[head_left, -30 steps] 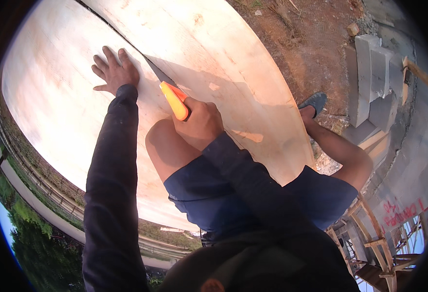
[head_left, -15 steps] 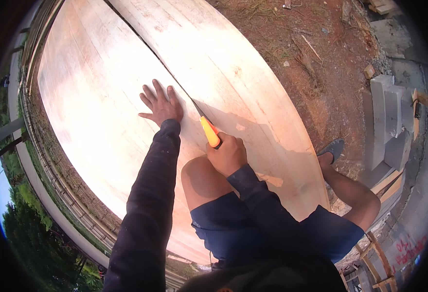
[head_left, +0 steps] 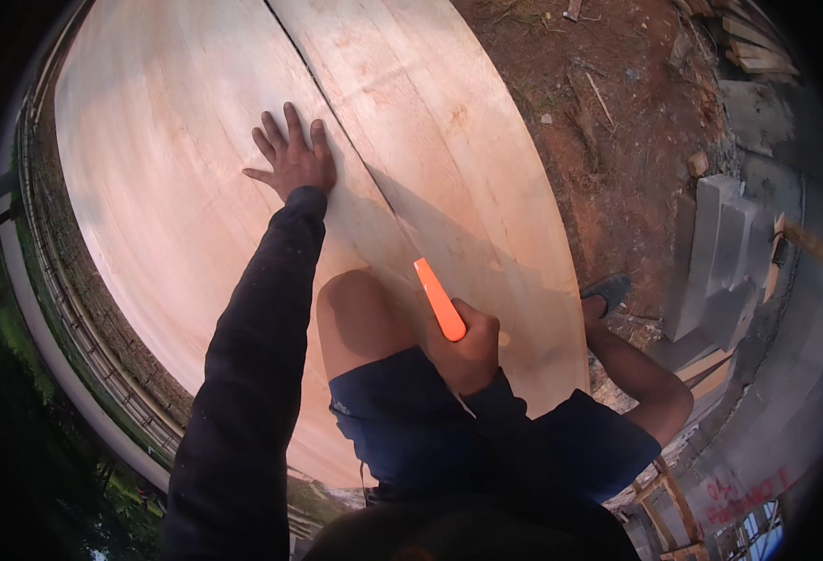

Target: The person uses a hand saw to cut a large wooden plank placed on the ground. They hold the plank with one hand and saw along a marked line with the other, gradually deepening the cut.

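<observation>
My left hand [head_left: 295,161] lies spread flat on a large pale plywood sheet [head_left: 168,178], left of a long straight dark cut [head_left: 309,75] running lengthwise. My right hand [head_left: 465,351] is closed on the orange handle [head_left: 437,294] of a saw, whose thin metal blade [head_left: 402,224] extends into the cut. My bare left knee [head_left: 360,313] rests on the sheet between my left forearm and the saw; my other leg [head_left: 641,374] hangs over the sheet's right edge.
Right of the sheet are reddish soil [head_left: 599,112], stacked grey blocks [head_left: 715,252], loose timber pieces [head_left: 758,47] and a concrete surface with a wooden frame [head_left: 673,505] at lower right. A railing and greenery [head_left: 47,430] show beyond the sheet's left edge.
The saw and my right hand have moved back toward my body, exposing more blade. My left hand stays spread on the sheet while the camera's view has shifted.
</observation>
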A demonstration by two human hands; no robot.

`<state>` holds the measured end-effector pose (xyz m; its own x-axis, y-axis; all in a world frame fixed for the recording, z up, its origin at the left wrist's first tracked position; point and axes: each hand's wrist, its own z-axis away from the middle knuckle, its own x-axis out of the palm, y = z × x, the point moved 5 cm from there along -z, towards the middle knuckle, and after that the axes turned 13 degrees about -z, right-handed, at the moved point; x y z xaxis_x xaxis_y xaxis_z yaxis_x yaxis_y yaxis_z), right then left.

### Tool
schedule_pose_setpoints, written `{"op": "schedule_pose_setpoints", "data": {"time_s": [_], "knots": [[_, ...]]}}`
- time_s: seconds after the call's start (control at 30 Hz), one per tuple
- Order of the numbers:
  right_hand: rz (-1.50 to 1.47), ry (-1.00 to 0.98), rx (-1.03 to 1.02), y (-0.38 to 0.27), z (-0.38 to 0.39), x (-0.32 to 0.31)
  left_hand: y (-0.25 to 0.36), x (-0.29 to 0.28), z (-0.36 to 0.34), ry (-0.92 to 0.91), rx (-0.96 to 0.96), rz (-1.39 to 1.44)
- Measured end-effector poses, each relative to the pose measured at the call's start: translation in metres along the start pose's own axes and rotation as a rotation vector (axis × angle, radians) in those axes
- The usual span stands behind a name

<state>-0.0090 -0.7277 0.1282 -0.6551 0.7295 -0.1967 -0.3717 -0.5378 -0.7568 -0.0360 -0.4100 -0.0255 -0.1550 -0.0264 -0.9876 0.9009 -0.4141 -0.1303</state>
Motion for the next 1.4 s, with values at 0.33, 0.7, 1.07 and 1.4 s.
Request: {"op": "schedule_pose_setpoints", "data": {"time_s": [0.33,0.7,1.07,1.4], "knots": [[0.100,0.059,-0.109,0.026,0.139,-0.057,-0.004,0.000,0.003,0.093,0.013,0.048],[0.053,0.031,-0.201,-0.006,-0.051,0.042,0.003,0.010,-0.001,0.142,0.049,0.057],[0.044,0.027,-0.178,0.024,0.067,-0.023,-0.003,0.008,0.003,0.152,0.045,0.061],[0.087,0.003,-0.130,0.034,0.103,-0.045,-0.010,0.013,0.003,0.163,0.025,0.043]]}}
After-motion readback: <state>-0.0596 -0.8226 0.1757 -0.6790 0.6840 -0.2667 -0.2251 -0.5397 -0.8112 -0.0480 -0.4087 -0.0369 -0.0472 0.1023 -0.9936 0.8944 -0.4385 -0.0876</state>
